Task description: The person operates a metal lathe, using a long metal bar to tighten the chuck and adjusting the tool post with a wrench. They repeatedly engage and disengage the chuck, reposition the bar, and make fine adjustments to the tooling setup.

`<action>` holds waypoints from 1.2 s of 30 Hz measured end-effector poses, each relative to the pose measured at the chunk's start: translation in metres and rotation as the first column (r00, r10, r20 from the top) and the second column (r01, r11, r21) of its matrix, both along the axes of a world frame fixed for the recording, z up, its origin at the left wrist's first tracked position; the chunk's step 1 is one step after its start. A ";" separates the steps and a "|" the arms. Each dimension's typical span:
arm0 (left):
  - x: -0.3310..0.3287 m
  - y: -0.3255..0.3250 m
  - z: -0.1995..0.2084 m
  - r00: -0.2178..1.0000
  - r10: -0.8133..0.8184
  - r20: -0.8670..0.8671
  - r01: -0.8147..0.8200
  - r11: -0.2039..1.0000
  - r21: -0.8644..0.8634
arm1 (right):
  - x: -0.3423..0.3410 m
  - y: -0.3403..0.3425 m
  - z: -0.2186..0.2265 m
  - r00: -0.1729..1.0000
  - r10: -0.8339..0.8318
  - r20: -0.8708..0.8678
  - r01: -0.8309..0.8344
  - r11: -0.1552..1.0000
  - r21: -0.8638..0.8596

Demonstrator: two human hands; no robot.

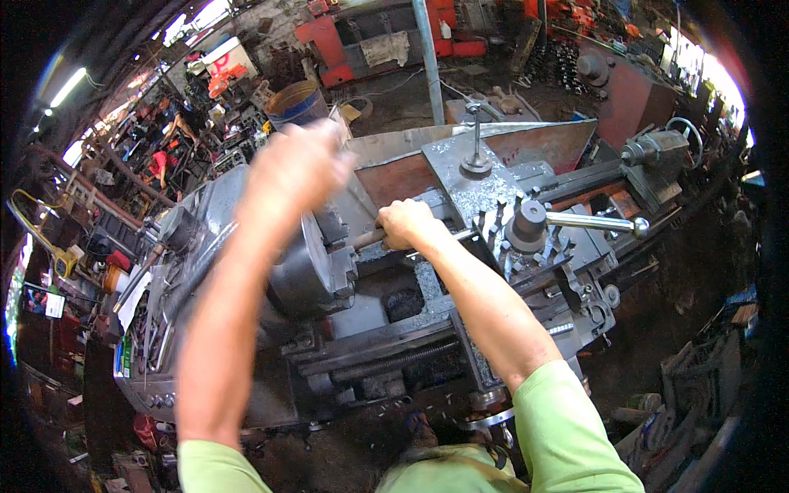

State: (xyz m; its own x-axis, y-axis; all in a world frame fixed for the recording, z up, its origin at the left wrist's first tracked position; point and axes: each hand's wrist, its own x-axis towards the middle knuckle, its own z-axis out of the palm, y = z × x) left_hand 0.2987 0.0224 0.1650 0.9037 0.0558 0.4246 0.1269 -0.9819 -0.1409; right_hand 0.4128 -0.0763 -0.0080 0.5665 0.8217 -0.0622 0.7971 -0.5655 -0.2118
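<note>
My left hand [300, 168] is raised over the lathe's chuck [308, 267]. Motion smears its fingers, so whether it holds anything is unclear. My right hand [407, 223] is closed around a round metal bar [370, 239] lying along the lathe axis, its left end at the chuck jaws [343, 267]. Right of that hand stands the tool post [526, 226], with a long shiny clamp lever [596, 222] ending in a ball. Metal chips [493, 226] lie scattered about the post. Behind it, a flat plate [460, 168] carries an upright bolt with a round base [476, 164].
Tools and a rod lie on the headstock [189, 279] at left. The tailstock [657, 156] stands at the far right of the bed. Behind the lathe are a rusty drum [294, 103], a blue-grey pole [429, 62] and red machinery [329, 49]. Another person [160, 164] is far left.
</note>
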 end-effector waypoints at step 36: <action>-0.080 -0.064 -0.058 0.958 -0.263 -0.112 0.286 0.903 0.320 | 0.001 0.002 0.010 0.998 0.003 -0.069 -0.009 0.996 -0.086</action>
